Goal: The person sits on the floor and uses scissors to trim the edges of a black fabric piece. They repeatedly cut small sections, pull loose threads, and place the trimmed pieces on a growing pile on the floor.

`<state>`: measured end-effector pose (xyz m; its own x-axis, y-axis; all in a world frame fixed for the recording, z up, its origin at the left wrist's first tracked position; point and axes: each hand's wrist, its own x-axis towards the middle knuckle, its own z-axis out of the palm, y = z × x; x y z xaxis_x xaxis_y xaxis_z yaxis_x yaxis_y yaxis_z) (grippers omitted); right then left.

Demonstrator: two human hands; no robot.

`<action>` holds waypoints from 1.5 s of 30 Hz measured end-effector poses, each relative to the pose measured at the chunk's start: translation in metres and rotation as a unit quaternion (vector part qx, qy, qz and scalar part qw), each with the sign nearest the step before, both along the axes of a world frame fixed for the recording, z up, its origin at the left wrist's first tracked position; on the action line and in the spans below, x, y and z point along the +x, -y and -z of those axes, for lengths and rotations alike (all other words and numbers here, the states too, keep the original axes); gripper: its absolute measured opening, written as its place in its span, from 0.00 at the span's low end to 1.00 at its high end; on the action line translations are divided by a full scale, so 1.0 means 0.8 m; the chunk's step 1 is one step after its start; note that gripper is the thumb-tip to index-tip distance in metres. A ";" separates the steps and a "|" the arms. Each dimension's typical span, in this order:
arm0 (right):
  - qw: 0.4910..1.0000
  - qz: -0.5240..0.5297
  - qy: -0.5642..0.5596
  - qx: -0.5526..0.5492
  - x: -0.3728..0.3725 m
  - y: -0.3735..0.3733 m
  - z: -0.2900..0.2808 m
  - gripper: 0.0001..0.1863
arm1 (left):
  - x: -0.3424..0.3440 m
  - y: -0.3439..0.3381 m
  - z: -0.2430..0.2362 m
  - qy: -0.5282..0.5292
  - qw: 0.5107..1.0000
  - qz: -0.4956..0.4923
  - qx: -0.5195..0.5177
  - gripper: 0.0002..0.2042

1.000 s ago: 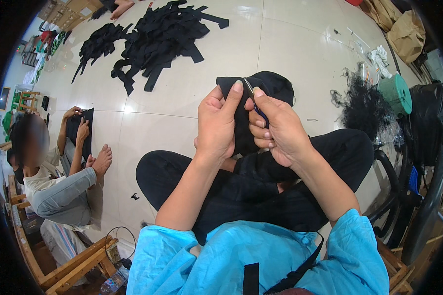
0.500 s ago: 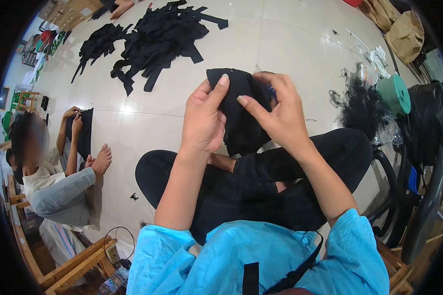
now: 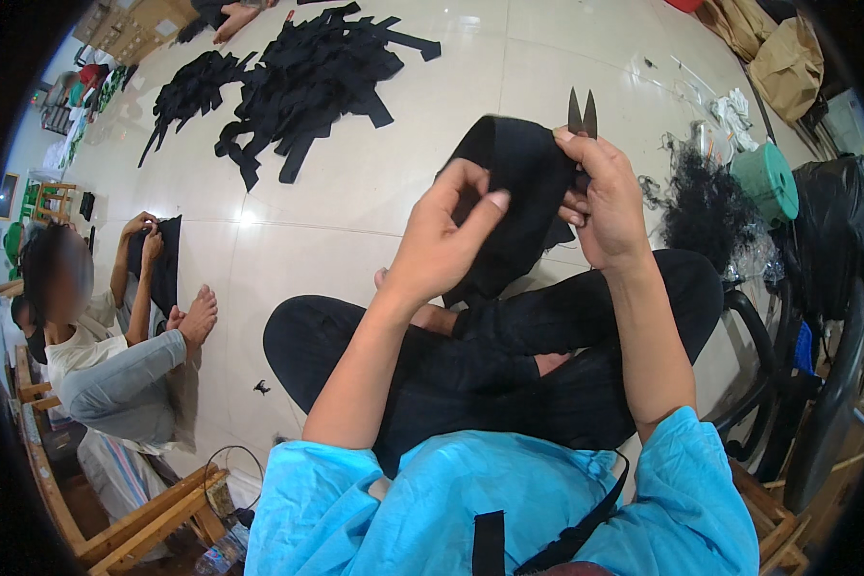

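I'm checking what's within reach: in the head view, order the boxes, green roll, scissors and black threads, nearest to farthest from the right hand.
1. Scissors: held in the right hand.
2. Black threads: to its right.
3. Green roll: farther right.
4. Boxes: far off, upper left.

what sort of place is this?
Probably a small garment workshop: black cloth pieces heaped on the floor, tangled black fibres, and scissors in the wearer's right hand.

A bright blue short-sleeved shirt (image 3: pixel 384 509) meets black trousers (image 3: pixel 677 302).
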<state>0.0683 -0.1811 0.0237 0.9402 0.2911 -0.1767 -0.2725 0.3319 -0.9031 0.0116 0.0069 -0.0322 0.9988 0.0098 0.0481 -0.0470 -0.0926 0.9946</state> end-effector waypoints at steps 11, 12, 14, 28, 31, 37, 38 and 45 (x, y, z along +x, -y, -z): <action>0.993 0.064 0.068 -0.076 0.012 -0.001 0.020 0.13 | -0.008 -0.002 -0.029 -0.190 0.952 0.146 -0.193 0.19; 0.991 0.068 0.078 -0.084 0.012 -0.002 0.019 0.13 | -0.008 -0.004 -0.028 -0.198 0.947 0.163 -0.192 0.19; 0.978 0.071 0.122 -0.152 0.015 -0.003 0.029 0.15 | -0.008 -0.002 -0.022 -0.179 0.946 0.153 -0.223 0.20; 0.985 -0.140 -0.057 -0.080 -0.051 -0.044 0.015 0.28 | 0.009 -0.028 -0.013 -0.066 0.938 -0.077 -0.332 0.12; 0.984 -0.152 -0.078 -0.054 -0.057 -0.049 0.022 0.26 | 0.009 -0.036 -0.017 -0.056 0.935 -0.093 -0.336 0.12; 0.977 -0.173 -0.113 -0.044 -0.061 -0.048 0.017 0.24 | 0.008 -0.040 -0.024 -0.036 0.935 -0.108 -0.337 0.14; 0.976 -0.182 -0.114 -0.042 -0.060 -0.047 0.019 0.24 | 0.008 -0.040 -0.026 -0.037 0.937 -0.108 -0.330 0.14; 0.978 -0.170 -0.110 -0.059 -0.059 -0.048 0.019 0.24 | 0.006 -0.034 -0.023 -0.018 0.939 -0.103 -0.328 0.16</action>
